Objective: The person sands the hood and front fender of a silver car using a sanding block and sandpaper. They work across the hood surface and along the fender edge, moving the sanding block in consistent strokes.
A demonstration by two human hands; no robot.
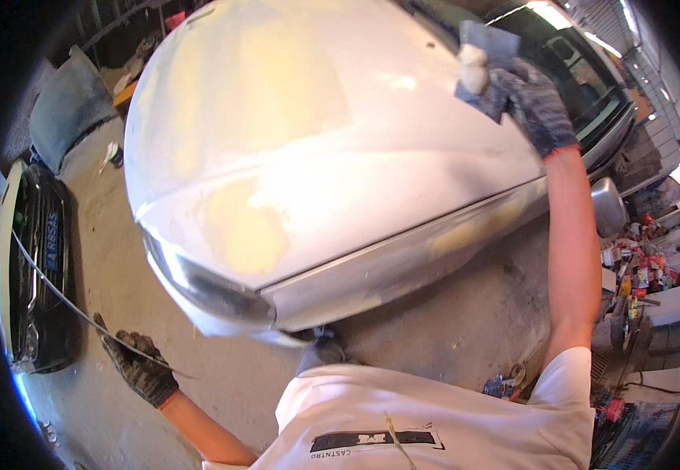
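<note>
A white car hood (316, 133) with yellowish filler patches fills the middle of the view. My right hand (532, 102), in a dark knit glove, reaches over the hood's far right side and grips a flat grey spreader (487, 43) with a lump of pale filler (473, 66) on it, held against the hood near the windscreen. My left hand (140, 364), also gloved, hangs low at the left above the concrete floor, fingers loosely curled with nothing visible in it. A thin cable (50, 286) runs past that hand.
A dark car front with a grille and number plate (38, 266) stands at the left edge. A grey body panel (69, 98) leans at the upper left. Shelves of cans and clutter (638, 266) sit at the right, by a side mirror (608, 205).
</note>
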